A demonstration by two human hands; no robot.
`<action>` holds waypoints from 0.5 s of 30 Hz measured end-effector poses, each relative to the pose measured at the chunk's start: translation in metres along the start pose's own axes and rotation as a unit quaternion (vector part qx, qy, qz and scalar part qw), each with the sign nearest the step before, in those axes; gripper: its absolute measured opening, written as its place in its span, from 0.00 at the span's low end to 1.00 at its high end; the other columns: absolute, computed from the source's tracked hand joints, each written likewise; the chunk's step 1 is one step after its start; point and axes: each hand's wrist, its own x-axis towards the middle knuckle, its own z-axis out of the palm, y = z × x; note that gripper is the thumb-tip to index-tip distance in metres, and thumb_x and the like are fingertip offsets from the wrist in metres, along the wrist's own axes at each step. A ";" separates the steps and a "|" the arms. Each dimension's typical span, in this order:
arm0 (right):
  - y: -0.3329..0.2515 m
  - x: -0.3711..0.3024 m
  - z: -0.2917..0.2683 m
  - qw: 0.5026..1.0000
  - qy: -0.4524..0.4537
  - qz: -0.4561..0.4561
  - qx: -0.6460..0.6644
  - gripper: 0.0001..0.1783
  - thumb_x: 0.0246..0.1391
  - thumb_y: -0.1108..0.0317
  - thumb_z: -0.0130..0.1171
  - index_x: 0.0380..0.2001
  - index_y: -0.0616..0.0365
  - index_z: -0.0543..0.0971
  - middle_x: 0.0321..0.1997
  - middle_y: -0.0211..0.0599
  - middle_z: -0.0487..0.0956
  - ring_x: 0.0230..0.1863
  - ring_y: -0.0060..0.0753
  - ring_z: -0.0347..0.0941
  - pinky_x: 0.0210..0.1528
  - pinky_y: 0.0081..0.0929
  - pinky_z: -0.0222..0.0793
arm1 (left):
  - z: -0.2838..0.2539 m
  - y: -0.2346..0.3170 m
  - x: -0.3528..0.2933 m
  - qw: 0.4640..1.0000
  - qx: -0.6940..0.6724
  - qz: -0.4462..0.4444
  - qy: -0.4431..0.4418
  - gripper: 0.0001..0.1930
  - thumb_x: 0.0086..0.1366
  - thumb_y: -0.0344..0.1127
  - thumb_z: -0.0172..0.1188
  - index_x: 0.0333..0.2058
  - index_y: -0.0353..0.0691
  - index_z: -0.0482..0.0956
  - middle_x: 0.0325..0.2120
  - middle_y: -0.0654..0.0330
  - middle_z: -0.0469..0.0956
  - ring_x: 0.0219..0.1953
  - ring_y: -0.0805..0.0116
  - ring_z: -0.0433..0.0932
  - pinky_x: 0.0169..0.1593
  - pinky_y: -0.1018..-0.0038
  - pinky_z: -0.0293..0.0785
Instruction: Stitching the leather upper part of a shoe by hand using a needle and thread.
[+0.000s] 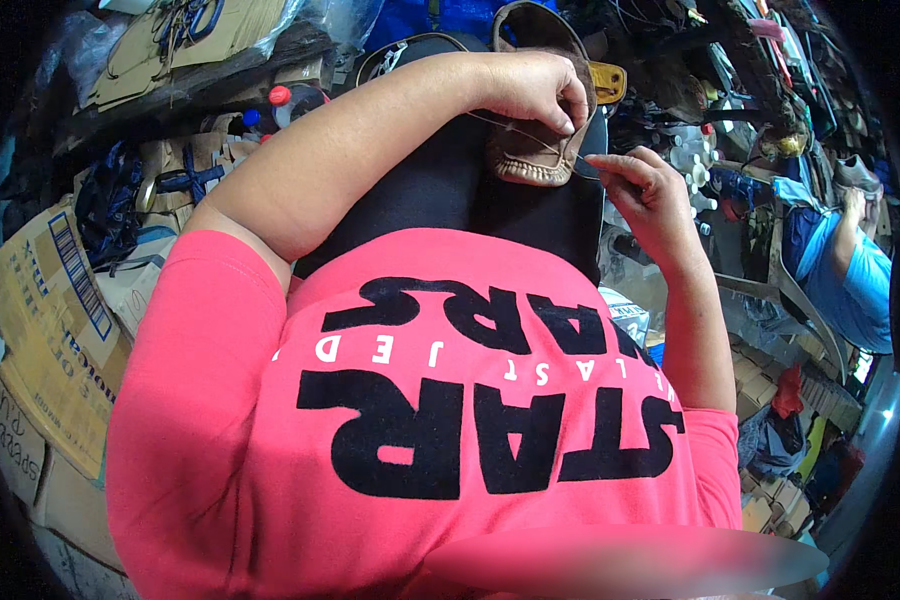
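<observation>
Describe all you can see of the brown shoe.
The shoe is brown, leather-looking, open at the far end, with a paler, puckered seam around its toe. It lies over the lap, toe pointing down the picture. The left hand covers part; a thin thread crosses it; the right hand is beside the toe.

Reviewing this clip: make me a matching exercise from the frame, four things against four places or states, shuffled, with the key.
1. brown shoe
2. left hand
3. right hand
4. red bottle cap

A. right of the shoe's toe, fingertips at a thin strand
B. upper left of the picture, beyond the left forearm
C. over the legs, pale stitching around its toe
D. over the shoe's upper

Pairs: 1-C, 2-D, 3-A, 4-B
</observation>
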 end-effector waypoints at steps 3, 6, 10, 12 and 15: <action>-0.003 0.002 -0.002 1.000 -0.012 0.007 -0.015 0.13 0.49 0.79 0.57 0.39 0.56 0.82 0.28 0.36 0.73 0.28 0.28 0.73 0.31 0.24 0.68 | 0.000 0.000 0.001 1.000 -0.006 -0.016 -0.005 0.09 0.55 0.36 0.64 0.34 0.43 0.83 0.36 0.57 0.74 0.42 0.62 0.74 0.48 0.71 0.70; -0.004 0.004 -0.002 1.000 -0.010 -0.003 -0.010 0.14 0.48 0.79 0.57 0.39 0.55 0.82 0.28 0.36 0.72 0.27 0.30 0.73 0.31 0.25 0.68 | -0.001 0.000 0.003 1.000 -0.006 -0.018 -0.010 0.09 0.54 0.35 0.64 0.34 0.43 0.83 0.36 0.57 0.74 0.42 0.63 0.74 0.48 0.71 0.70; -0.004 0.008 0.002 1.000 -0.013 -0.002 -0.026 0.14 0.48 0.78 0.57 0.38 0.55 0.82 0.27 0.38 0.72 0.28 0.33 0.73 0.32 0.26 0.69 | 0.000 0.001 0.005 1.000 -0.008 -0.026 -0.013 0.09 0.54 0.34 0.65 0.35 0.43 0.83 0.36 0.57 0.73 0.41 0.63 0.74 0.48 0.71 0.70; -0.006 0.009 0.001 1.000 -0.010 -0.008 -0.018 0.13 0.48 0.78 0.57 0.38 0.55 0.82 0.26 0.38 0.72 0.28 0.33 0.73 0.32 0.26 0.69 | -0.001 0.001 0.004 1.000 0.000 -0.023 -0.016 0.09 0.54 0.34 0.65 0.34 0.43 0.83 0.36 0.57 0.73 0.41 0.63 0.74 0.47 0.71 0.70; -0.017 0.011 -0.004 0.995 -0.023 -0.016 -0.091 0.14 0.47 0.78 0.57 0.38 0.54 0.82 0.26 0.38 0.71 0.28 0.33 0.72 0.32 0.26 0.68 | -0.002 -0.001 0.002 0.999 0.014 0.010 -0.030 0.09 0.54 0.35 0.65 0.34 0.43 0.83 0.36 0.57 0.73 0.41 0.63 0.74 0.47 0.71 0.71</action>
